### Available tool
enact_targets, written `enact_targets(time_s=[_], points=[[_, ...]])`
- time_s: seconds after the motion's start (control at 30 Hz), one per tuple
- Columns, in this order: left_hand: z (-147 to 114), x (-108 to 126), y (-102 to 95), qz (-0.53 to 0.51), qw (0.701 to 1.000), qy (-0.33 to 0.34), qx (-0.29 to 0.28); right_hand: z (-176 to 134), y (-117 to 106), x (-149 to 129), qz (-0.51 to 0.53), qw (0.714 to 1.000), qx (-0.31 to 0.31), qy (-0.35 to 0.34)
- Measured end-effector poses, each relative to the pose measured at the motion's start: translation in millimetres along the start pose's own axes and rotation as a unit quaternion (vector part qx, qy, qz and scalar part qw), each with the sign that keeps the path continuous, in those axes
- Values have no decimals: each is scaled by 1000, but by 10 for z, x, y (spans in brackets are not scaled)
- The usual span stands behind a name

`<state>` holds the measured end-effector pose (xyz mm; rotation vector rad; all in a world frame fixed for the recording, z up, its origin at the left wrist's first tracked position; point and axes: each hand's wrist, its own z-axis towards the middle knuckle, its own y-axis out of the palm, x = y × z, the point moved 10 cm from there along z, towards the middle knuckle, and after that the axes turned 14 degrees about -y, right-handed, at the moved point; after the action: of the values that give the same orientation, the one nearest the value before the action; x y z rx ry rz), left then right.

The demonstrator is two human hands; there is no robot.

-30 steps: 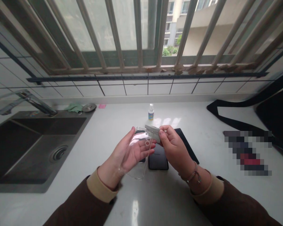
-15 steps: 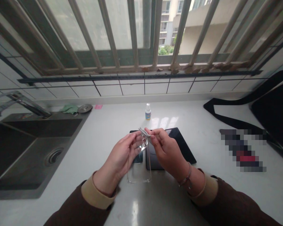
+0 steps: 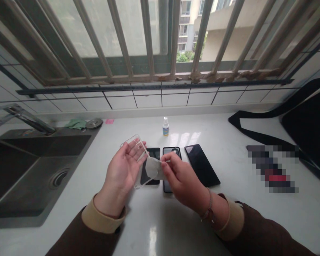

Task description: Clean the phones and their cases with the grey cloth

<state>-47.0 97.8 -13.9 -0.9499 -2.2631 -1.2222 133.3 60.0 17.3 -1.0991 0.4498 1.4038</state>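
Observation:
A clear phone case [image 3: 136, 136] rests across the fingers of my left hand [image 3: 120, 174], held tilted above the counter. My right hand [image 3: 181, 179] pinches a small pale grey cloth [image 3: 152, 167], whose loose end lies against the right side of the case. Below them on the counter is a dark phone [image 3: 156, 153], partly covered by the cloth and case. A second phone in a black case [image 3: 168, 187] lies beside it, half hidden by my right hand. Farther right, a black phone-like slab [image 3: 204, 165] lies at a slant.
Behind my hands a small white spray bottle [image 3: 165, 127] stands upright. At left is a sink [image 3: 42, 213] with a faucet [image 3: 33, 119], a green cloth [image 3: 76, 123] and a metal strainer lid [image 3: 94, 123]. A black bag strap [image 3: 256, 115] and a pixelated patch occupy the right.
My left hand has opened and turned palm up, carrying the case up and left, now tilted. The cloth has come down to the right side of the case, and the phones below show more.

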Motion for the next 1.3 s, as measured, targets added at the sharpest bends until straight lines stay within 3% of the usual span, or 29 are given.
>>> enact_targets(time_s=[0.13,0.23,0.3,0.4,0.53,0.7,0.8,0.93,1.07,1.2,1.3], points=[[-37,-140,71,53,996,-64,-23,-55,-276,387,39,985,142,88],[-70,-274,159,125,988,-74,-53,-71,-412,481,44,975,198,89],[-76,-329,204,155,984,-55,-75,-44,-409,419,19,980,183,73],[-52,-376,203,150,984,-34,-90,24,-258,208,-10,993,111,24],[2,-321,97,121,991,-5,-57,33,-93,3,-26,998,55,-24],[3,-124,6,92,994,55,-13,9,7,-92,-32,997,14,-69],[-21,-58,4,41,997,58,-8,9,65,-116,-48,995,-18,-81],[-92,-96,163,9,997,12,-69,9,115,-62,-50,997,-42,-50],[-171,-138,255,15,994,1,-109,5,106,55,-3,1000,-24,-3],[-269,26,249,-14,986,103,-129,-5,144,208,86,995,-7,47],[-421,181,237,-6,970,208,-128,-72,287,378,231,963,0,138]])
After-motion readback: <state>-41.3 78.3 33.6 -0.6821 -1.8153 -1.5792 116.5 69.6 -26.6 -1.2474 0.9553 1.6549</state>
